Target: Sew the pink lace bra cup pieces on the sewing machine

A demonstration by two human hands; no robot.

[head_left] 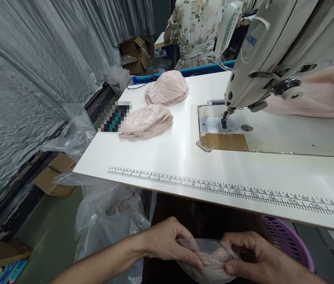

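Below the table's front edge, my left hand [179,244] pinches the left side of a sheer, pale lace bra cup [214,258]. The fingers of my right hand [251,256] are closed on its right side, where a seam line shows. Patterned lace runs across the cup's middle, and its lower part is rounded and see-through. On the table lie two stacks of pink lace cups, a nearer stack [147,123] and a farther stack [167,87]. The JUKI sewing machine [256,51] stands at the right, its presser foot [224,120] over the needle plate.
A printed ruler [208,185] runs along the front of the white table [161,157]. Pink fabric [318,94] lies behind the machine. Under the table is a purple basket [291,240]. Plastic bags [107,221] and cardboard boxes [56,175] are at left. Another person [198,27] sits beyond.
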